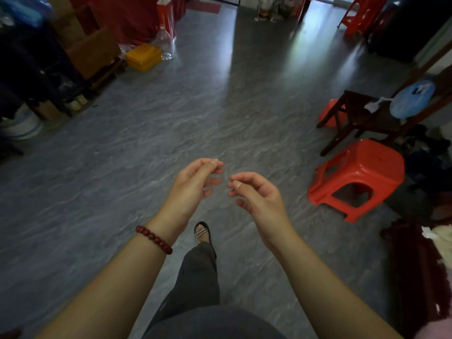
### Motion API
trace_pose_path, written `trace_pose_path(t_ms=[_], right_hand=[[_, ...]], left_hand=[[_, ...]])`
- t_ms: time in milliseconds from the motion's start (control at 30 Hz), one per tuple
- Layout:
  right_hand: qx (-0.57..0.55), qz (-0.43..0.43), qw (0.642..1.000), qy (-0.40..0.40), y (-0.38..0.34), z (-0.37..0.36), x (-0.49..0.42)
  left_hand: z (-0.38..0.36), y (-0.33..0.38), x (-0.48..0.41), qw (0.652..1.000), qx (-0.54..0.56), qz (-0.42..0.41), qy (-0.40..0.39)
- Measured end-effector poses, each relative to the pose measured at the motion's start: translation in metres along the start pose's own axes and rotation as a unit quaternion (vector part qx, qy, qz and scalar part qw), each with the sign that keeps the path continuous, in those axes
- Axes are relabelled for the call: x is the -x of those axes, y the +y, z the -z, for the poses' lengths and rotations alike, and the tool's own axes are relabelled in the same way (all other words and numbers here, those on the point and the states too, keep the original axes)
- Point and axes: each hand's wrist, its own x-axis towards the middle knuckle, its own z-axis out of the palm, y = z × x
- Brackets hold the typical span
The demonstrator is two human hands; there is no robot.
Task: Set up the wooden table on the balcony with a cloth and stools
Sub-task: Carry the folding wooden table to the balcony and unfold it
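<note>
Both my hands hang in front of me over the grey floor, empty. My left hand (195,184), with a red bead bracelet on its wrist, has loosely curled fingers and holds nothing. My right hand (256,194) faces it, fingers also loosely curled, nothing in it. A red plastic stool (357,177) stands on the floor to the right of my right hand. Another red stool (331,112) sits partly hidden behind a dark wooden chair (367,118). More red stools (359,13) are stacked at the far right back. No wooden table or cloth is plainly visible.
A blue round fan (411,99) lies on the chair. A yellow box (143,56) and a clear plastic bottle (166,44) sit at the back left beside cardboard boxes and dark clutter. Dark red fabric (415,265) lies at the right edge. My foot in a sandal (201,232) steps forward.
</note>
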Motion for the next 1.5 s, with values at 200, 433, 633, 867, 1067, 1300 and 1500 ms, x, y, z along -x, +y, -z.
trace_pose_path(t_ms=[200,433,633,867,1067,1300,1500], right_hand=[[0.002,0.012,1.000,-0.003,-0.033,-0.011,-0.143],[-0.015,0.019,0.999,-0.023,-0.079,-0.045,-0.281],[-0.030,-0.032,0.998,-0.038,-0.081,-0.064,-0.364],[-0.018,-0.049,0.996,-0.073,-0.087,-0.086,-0.493],[-0.004,-0.058,0.992,-0.115,-0.111,-0.099,-0.629],[0.018,-0.054,0.989,-0.139,-0.143,-0.122,-0.751],[0.022,-0.064,0.987,-0.143,-0.149,-0.156,-0.837]], left_hand=[[0.000,0.043,-0.135,0.999,0.039,-0.004,0.009],[0.023,0.107,-0.254,0.999,0.024,-0.025,0.028],[0.048,0.117,-0.328,0.998,0.021,-0.002,0.062],[0.073,0.138,-0.445,0.994,0.022,0.007,0.104],[0.077,0.179,-0.569,0.992,0.017,0.024,0.121],[0.094,0.226,-0.676,0.990,-0.003,0.014,0.143],[0.134,0.245,-0.750,0.984,0.020,0.028,0.177]])
